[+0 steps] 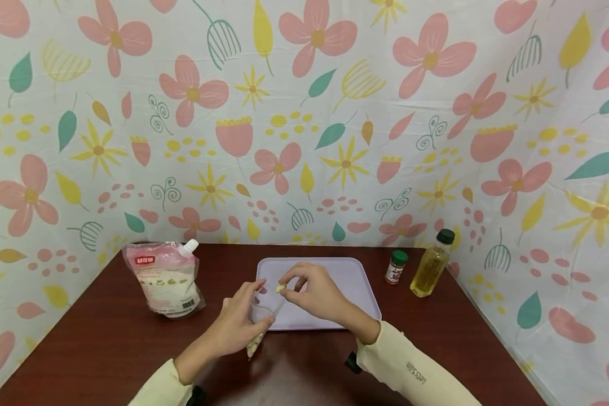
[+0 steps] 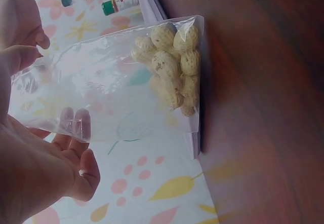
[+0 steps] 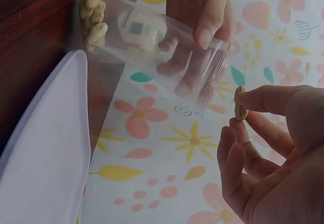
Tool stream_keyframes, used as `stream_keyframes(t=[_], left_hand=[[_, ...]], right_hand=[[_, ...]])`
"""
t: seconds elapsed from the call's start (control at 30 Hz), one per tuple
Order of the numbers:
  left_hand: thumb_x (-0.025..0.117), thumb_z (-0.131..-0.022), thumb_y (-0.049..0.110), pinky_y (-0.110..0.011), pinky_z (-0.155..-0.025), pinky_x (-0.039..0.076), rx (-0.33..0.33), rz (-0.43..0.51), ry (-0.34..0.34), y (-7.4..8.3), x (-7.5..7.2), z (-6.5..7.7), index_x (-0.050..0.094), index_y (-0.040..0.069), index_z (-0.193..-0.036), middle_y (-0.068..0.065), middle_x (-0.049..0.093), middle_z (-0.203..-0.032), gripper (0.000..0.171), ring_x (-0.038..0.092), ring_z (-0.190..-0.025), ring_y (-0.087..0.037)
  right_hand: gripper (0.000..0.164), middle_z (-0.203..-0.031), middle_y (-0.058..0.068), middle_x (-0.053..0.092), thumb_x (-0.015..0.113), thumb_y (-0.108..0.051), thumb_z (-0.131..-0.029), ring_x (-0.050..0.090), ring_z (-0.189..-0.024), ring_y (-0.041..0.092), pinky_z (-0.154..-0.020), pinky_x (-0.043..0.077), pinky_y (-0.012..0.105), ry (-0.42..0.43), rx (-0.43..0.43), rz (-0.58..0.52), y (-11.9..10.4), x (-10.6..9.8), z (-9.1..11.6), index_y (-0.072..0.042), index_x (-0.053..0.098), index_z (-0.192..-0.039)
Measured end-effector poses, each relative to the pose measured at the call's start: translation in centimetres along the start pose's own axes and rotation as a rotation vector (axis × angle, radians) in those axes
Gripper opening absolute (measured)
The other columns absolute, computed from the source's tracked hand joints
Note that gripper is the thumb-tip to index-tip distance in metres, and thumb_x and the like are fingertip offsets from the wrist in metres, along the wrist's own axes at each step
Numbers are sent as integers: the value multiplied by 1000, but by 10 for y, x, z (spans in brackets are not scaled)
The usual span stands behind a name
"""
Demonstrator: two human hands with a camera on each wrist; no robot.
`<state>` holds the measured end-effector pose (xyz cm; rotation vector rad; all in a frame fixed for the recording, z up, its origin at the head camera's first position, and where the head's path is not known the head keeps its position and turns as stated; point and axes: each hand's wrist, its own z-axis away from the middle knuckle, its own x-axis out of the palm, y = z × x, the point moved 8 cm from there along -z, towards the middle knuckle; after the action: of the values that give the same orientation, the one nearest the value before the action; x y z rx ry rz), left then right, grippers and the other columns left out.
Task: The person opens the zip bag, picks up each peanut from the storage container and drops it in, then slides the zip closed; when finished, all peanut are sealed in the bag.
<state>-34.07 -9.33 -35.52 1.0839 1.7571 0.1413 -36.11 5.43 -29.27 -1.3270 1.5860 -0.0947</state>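
A clear zip bag [image 2: 111, 77] with several unshelled peanuts [image 2: 169, 64] gathered at its bottom hangs from my left hand [image 1: 235, 321]. The thumb lies on one side of the bag, and the other fingers show through the plastic [image 3: 147, 51] on its far side. My right hand [image 1: 317, 290] pinches a single peanut [image 3: 241, 104] between thumb and fingertips, just beyond the bag's zip end and apart from it. In the head view both hands are over the near left part of the lilac tray [image 1: 330, 276], with the bag's bottom hanging past its front edge.
A pink-and-white spout pouch [image 1: 167, 282] stands at the left of the dark table [image 1: 106, 338]. To the right of the tray are a small green-capped jar [image 1: 396, 268] and a bottle of yellow oil [image 1: 431, 268]. A floral cloth [image 1: 304, 141] hangs behind.
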Motion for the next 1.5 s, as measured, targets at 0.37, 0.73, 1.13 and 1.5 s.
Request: stream_keyframes(t=[0.37, 0.73, 1.13, 1.5], left_hand=[[77, -85, 27, -37, -77, 28, 26, 4, 17, 2, 0, 0, 44, 1, -141, 0, 54, -122, 70, 51, -93, -5], [77, -86, 27, -37, -77, 28, 27, 2, 19, 1, 1, 0, 43, 4, -141, 1, 53, -122, 69, 51, -91, -6], [77, -85, 26, -38, -78, 27, 26, 23, 0, 2, 3, 0, 42, 6, -142, -4, 55, -122, 69, 55, -98, -12], [77, -86, 26, -38, -78, 28, 9, 11, 0, 0, 3, 0, 44, 6, -142, 1, 54, -120, 69, 54, -97, -11]], right_hand=[[12, -94, -5, 70, 79, -8, -82, 62, -71, 10, -62, 53, 28, 3, -3, 16, -7, 6, -2, -13, 75, -93], [14, -95, -2, 71, 79, -7, -82, 62, -73, 11, -64, 53, 25, -45, 7, 25, -11, 9, -4, -9, 75, -95], [12, -98, 1, 72, 75, -8, -85, 65, -76, 15, -57, 52, 27, -21, 34, -3, 2, -4, -5, -12, 75, -96], [11, -96, -3, 72, 76, -10, -85, 66, -75, 15, -55, 52, 29, 68, 126, 7, 36, -21, -10, -16, 75, -94]])
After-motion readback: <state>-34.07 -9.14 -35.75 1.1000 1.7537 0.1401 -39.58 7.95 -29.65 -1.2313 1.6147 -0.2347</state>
